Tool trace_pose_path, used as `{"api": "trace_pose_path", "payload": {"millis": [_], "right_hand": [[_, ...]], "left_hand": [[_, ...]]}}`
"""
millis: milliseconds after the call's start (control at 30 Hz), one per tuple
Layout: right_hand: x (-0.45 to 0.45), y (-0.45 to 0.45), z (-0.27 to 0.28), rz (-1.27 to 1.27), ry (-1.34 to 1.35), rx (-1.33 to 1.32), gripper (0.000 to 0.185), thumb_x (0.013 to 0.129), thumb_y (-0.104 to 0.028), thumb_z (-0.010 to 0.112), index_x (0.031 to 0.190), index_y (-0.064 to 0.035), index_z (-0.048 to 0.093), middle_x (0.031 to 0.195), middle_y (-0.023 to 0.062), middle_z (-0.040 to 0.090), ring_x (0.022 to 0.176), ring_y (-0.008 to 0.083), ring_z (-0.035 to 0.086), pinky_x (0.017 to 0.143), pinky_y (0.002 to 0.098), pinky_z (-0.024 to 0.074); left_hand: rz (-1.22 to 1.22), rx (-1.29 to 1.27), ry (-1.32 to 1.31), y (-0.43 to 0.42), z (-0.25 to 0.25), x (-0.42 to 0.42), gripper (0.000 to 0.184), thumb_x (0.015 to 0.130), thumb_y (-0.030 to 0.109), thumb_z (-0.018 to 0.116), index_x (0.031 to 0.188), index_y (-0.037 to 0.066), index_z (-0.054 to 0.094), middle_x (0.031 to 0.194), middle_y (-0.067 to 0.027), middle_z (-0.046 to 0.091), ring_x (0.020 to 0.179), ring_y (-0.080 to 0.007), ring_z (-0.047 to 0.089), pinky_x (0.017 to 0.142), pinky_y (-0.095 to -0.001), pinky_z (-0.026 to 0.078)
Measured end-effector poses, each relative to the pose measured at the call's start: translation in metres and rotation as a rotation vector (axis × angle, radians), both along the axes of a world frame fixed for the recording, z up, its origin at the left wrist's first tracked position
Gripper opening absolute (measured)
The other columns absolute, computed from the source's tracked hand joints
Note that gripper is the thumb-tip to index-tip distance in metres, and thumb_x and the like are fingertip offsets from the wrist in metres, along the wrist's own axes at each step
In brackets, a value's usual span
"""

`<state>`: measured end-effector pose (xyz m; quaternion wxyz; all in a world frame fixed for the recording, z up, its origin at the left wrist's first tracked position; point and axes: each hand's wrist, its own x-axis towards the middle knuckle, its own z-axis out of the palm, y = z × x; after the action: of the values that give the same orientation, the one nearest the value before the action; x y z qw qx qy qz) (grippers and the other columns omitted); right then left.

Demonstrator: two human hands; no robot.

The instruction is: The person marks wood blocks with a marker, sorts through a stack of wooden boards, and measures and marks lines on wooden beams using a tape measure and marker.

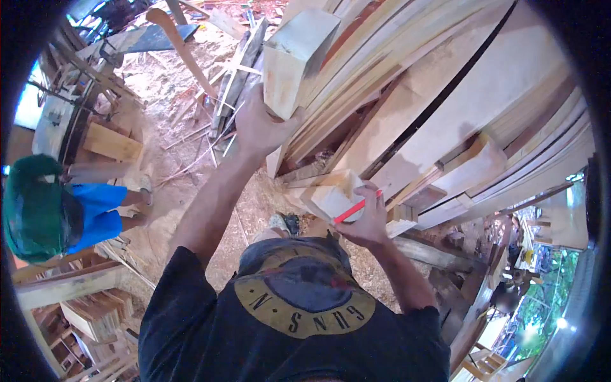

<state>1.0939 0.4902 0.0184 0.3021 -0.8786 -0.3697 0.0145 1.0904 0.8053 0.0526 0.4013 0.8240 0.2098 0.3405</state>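
Note:
A squared wooden block (286, 70) is raised at the upper middle, with my left hand (264, 127) wrapped round its lower end. Lower and to the right, my right hand (368, 219) has its fingers closed on a red pencil (358, 207). That hand is beside the end of another pale wooden block (331, 194), which lies below the first one; whether the hand touches this block is hard to tell.
Long planks (433, 102) fill the upper right. An axe handle (181, 51) stands at upper left near offcuts. At left is a person in a green top (35, 210) and blue shorts. Wood chips (203, 242) cover the ground. Stacked boards (95, 315) are at lower left.

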Motion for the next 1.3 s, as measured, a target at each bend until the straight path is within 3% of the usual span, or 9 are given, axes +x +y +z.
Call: {"api": "trace_pose_path", "payload": {"millis": [167, 300, 400, 533, 667, 800, 933, 1167, 1300], "right_hand": [[0.003, -0.012, -0.020, 0.020, 0.000, 0.063, 0.086, 0.053, -0.028, 0.091, 0.122, -0.0046, 0.047, 0.128, 0.0249, 0.051, 0.114, 0.0450, 0.054, 0.097, 0.0502, 0.0455], [0.003, -0.018, -0.025, 0.022, 0.027, 0.077, 0.085, 0.052, -0.028, 0.092, 0.122, -0.0072, 0.049, 0.125, 0.0267, 0.053, 0.114, 0.0446, 0.055, 0.097, 0.0490, 0.0459], [0.010, -0.015, -0.028, 0.028, -0.057, 0.213, 0.087, 0.051, -0.032, 0.091, 0.122, -0.0063, 0.049, 0.120, 0.0233, 0.056, 0.107, 0.0447, 0.055, 0.087, 0.0513, 0.0466], [0.015, -0.019, -0.041, -0.021, -0.065, 0.208, 0.086, 0.052, -0.030, 0.091, 0.122, -0.0100, 0.046, 0.117, 0.0222, 0.057, 0.106, 0.0446, 0.056, 0.087, 0.0536, 0.0460], [0.015, -0.024, -0.030, -0.043, -0.036, 0.184, 0.086, 0.054, -0.028, 0.091, 0.123, -0.0120, 0.042, 0.118, 0.0216, 0.056, 0.106, 0.0445, 0.056, 0.088, 0.0543, 0.0460], [0.021, -0.033, -0.021, -0.026, -0.058, 0.210, 0.086, 0.056, -0.028, 0.089, 0.124, -0.0113, 0.040, 0.121, 0.0213, 0.054, 0.108, 0.0444, 0.055, 0.091, 0.0548, 0.0448], [0.026, -0.042, -0.018, -0.055, -0.050, 0.159, 0.091, 0.059, -0.033, 0.088, 0.131, -0.0054, 0.040, 0.123, 0.0221, 0.052, 0.111, 0.0455, 0.053, 0.095, 0.0549, 0.0422], [0.036, -0.052, -0.013, -0.082, 0.041, -0.001, 0.096, 0.055, -0.038, 0.088, 0.129, 0.0016, 0.042, 0.118, 0.0249, 0.055, 0.111, 0.0463, 0.052, 0.099, 0.0534, 0.0405], [0.041, -0.049, -0.031, -0.084, 0.005, 0.041, 0.096, 0.054, -0.037, 0.088, 0.129, 0.0015, 0.042, 0.118, 0.0259, 0.056, 0.113, 0.0471, 0.051, 0.102, 0.0532, 0.0401]], "left_hand": [[-0.073, 0.069, 0.100, -0.019, 0.013, 0.015, 0.077, 0.068, 0.037, 0.087, 0.127, 0.000, 0.053, 0.116, -0.0195, 0.062, 0.106, -0.0363, 0.065, 0.091, -0.0441, 0.053], [-0.167, 0.107, 0.033, -0.043, 0.008, 0.037, 0.082, 0.068, 0.039, 0.089, 0.130, 0.000, 0.051, 0.118, -0.0189, 0.061, 0.108, -0.0365, 0.063, 0.094, -0.0439, 0.051], [-0.226, 0.204, -0.059, -0.071, 0.010, 0.054, 0.084, 0.067, 0.039, 0.089, 0.132, 0.000, 0.050, 0.118, -0.0181, 0.061, 0.110, -0.0359, 0.062, 0.094, -0.0440, 0.052], [-0.293, 0.259, 0.006, -0.110, 0.000, 0.089, 0.085, 0.069, 0.037, 0.087, 0.134, 0.000, 0.049, 0.125, -0.0209, 0.057, 0.115, -0.0387, 0.060, 0.095, -0.0462, 0.052], [-0.318, 0.379, -0.235, -0.145, -0.018, 0.136, 0.080, 0.070, 0.031, 0.084, 0.136, 0.001, 0.049, 0.125, -0.0214, 0.055, 0.114, -0.0403, 0.058, 0.094, -0.0469, 0.052], [-0.286, 0.296, -0.230, -0.170, -0.027, 0.171, 0.077, 0.072, 0.027, 0.081, 0.136, 0.001, 0.050, 0.130, -0.0228, 0.053, 0.119, -0.0387, 0.055, 0.100, -0.0458, 0.048], [-0.119, 0.363, -0.285, -0.183, -0.031, 0.208, 0.077, 0.066, 0.022, 0.081, 0.136, 0.007, 0.053, 0.119, -0.0211, 0.056, 0.108, -0.0418, 0.056, 0.092, -0.0509, 0.048], [-0.052, 0.424, -0.176, -0.180, -0.043, 0.263, 0.080, 0.067, 0.029, 0.083, 0.134, 0.001, 0.051, 0.112, -0.0223, 0.056, 0.105, -0.0405, 0.054, 0.092, -0.0499, 0.046], [-0.091, 0.415, -0.146, -0.174, -0.045, 0.258, 0.079, 0.067, 0.033, 0.083, 0.131, -0.001, 0.051, 0.109, -0.0236, 0.056, 0.103, -0.0421, 0.055, 0.090, -0.0505, 0.048]]}}
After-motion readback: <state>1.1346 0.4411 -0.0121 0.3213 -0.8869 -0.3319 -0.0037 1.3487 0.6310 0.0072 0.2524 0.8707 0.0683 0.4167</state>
